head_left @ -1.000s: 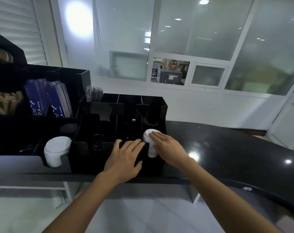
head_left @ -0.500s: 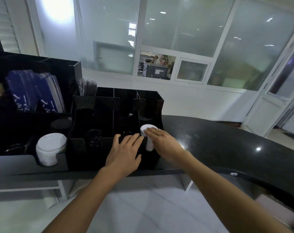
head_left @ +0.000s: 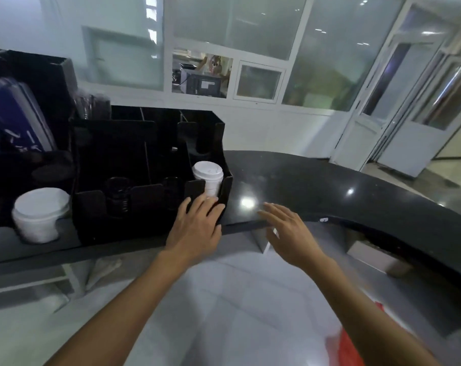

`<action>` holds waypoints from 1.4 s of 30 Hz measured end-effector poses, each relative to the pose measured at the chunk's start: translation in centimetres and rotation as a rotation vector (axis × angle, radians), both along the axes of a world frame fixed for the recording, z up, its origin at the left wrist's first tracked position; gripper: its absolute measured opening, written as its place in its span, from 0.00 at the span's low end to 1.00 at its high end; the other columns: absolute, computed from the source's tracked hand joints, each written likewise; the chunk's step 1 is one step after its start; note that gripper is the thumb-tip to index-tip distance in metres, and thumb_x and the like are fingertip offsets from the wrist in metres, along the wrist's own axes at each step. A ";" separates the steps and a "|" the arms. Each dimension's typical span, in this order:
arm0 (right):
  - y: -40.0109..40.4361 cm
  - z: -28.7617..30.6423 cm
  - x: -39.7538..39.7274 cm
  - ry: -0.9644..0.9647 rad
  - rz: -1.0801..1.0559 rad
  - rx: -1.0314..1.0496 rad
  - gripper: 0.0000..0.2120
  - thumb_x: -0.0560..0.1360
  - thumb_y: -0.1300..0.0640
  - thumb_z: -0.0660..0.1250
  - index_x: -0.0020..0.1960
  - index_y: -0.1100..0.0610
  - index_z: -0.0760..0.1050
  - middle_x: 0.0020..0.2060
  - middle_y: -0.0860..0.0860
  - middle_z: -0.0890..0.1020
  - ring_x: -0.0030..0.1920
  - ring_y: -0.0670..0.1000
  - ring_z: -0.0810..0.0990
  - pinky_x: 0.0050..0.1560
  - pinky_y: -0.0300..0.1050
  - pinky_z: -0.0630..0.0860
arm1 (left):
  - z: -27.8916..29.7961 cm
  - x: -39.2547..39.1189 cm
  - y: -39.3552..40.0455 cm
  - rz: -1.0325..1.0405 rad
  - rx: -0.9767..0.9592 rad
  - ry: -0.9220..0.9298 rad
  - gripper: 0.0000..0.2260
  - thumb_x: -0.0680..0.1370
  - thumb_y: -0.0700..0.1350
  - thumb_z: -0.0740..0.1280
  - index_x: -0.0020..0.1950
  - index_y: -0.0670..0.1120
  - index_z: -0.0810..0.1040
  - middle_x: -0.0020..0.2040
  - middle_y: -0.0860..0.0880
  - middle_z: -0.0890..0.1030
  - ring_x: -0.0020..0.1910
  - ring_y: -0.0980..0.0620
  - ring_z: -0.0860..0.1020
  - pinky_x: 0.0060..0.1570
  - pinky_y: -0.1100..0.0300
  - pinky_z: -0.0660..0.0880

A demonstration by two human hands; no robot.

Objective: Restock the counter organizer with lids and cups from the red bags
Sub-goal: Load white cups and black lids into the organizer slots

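On the black tabletop (head_left: 316,180), the left hand (head_left: 195,228) rests flat against the organizer (head_left: 145,207); the right hand (head_left: 287,233) hovers, fingers spread, empty.

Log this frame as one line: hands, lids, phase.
left hand: open, resting on organizer front | right hand: open, empty | lid stack: rightmost slot | phase: between loads

You can read no text here. The blue packets (head_left: 15,122), left of the black organizer (head_left: 145,165), carry white marks, blurred past reading; the monitor (head_left: 201,84) behind the organizer shows nothing legible.
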State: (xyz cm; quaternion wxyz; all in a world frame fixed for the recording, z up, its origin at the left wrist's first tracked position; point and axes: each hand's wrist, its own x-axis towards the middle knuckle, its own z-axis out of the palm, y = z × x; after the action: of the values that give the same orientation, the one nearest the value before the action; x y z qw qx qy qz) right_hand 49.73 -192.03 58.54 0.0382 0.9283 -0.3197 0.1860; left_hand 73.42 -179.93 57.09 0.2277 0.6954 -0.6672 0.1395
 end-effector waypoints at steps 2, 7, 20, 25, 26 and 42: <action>1.3 -1.4 -3.6 -0.007 -0.069 0.064 0.23 0.80 0.58 0.66 0.74 0.51 0.71 0.75 0.49 0.70 0.76 0.53 0.66 0.73 0.55 0.67 | -1.0 -2.9 -0.4 -0.093 0.047 0.096 0.19 0.78 0.51 0.63 0.68 0.47 0.76 0.65 0.50 0.77 0.66 0.48 0.73 0.64 0.48 0.71; 4.6 -5.7 -14.4 -0.151 -0.317 0.169 0.21 0.79 0.58 0.68 0.71 0.50 0.74 0.73 0.49 0.72 0.73 0.54 0.69 0.72 0.55 0.68 | -3.4 -12.1 -2.7 -0.227 0.250 0.145 0.18 0.81 0.52 0.60 0.69 0.50 0.74 0.66 0.51 0.77 0.65 0.48 0.73 0.63 0.52 0.68; 10.1 -14.8 -40.2 -0.159 -0.619 0.283 0.21 0.72 0.57 0.66 0.65 0.55 0.80 0.67 0.53 0.78 0.66 0.57 0.76 0.67 0.56 0.73 | -12.0 -36.6 -5.1 -0.670 0.453 0.006 0.18 0.78 0.54 0.56 0.64 0.52 0.77 0.60 0.52 0.80 0.56 0.47 0.79 0.51 0.50 0.77; 10.3 -17.7 -43.5 -0.026 -0.619 0.343 0.26 0.73 0.53 0.63 0.70 0.57 0.76 0.71 0.55 0.75 0.71 0.60 0.72 0.65 0.60 0.75 | -14.3 -40.3 -5.6 -0.713 0.443 -0.102 0.18 0.74 0.52 0.61 0.63 0.53 0.79 0.62 0.53 0.80 0.62 0.50 0.78 0.60 0.52 0.76; 10.1 -17.9 -43.9 0.004 -0.626 0.366 0.28 0.72 0.53 0.64 0.71 0.57 0.75 0.71 0.55 0.74 0.72 0.60 0.72 0.65 0.60 0.75 | -14.5 -40.6 -5.9 -0.708 0.452 -0.129 0.20 0.73 0.52 0.61 0.63 0.53 0.79 0.64 0.52 0.79 0.64 0.48 0.77 0.63 0.51 0.75; 7.2 -18.1 -46.6 -0.047 -0.788 0.448 0.30 0.74 0.59 0.62 0.76 0.63 0.66 0.74 0.60 0.70 0.72 0.62 0.70 0.72 0.56 0.67 | -16.1 -46.3 -12.7 -0.846 0.476 -0.253 0.29 0.73 0.54 0.69 0.73 0.51 0.71 0.74 0.46 0.72 0.74 0.43 0.69 0.69 0.44 0.69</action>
State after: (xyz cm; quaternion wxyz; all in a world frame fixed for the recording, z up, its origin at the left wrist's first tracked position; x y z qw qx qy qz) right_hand 3.17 -184.87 40.41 -0.1030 0.7168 -0.6816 0.1048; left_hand 27.14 -192.66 40.97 0.0165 0.3741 -0.9265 -0.0378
